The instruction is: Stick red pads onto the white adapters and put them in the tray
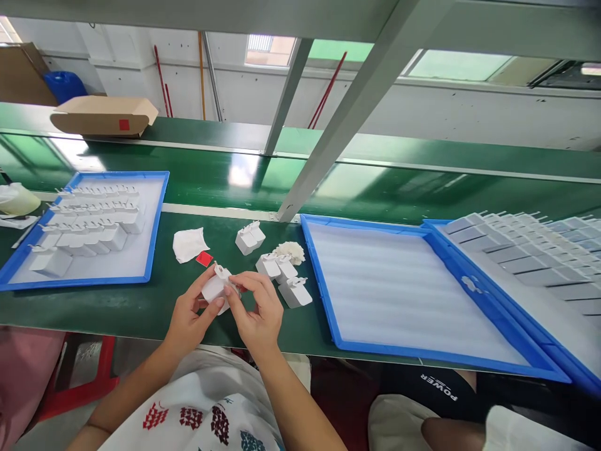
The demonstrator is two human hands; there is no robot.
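I've got the white charger [216,289] pinched in both hands just above the table [141,307] edge: left hand [190,316] clenched on its body, right hand [256,313] nipping the near end. Best kept steady, prongs up, peeling with fingertips only.

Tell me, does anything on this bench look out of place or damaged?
Nothing looks damaged. The hands hold one white charger; a small red square and crumpled white wipe lie loose beside the left tray.
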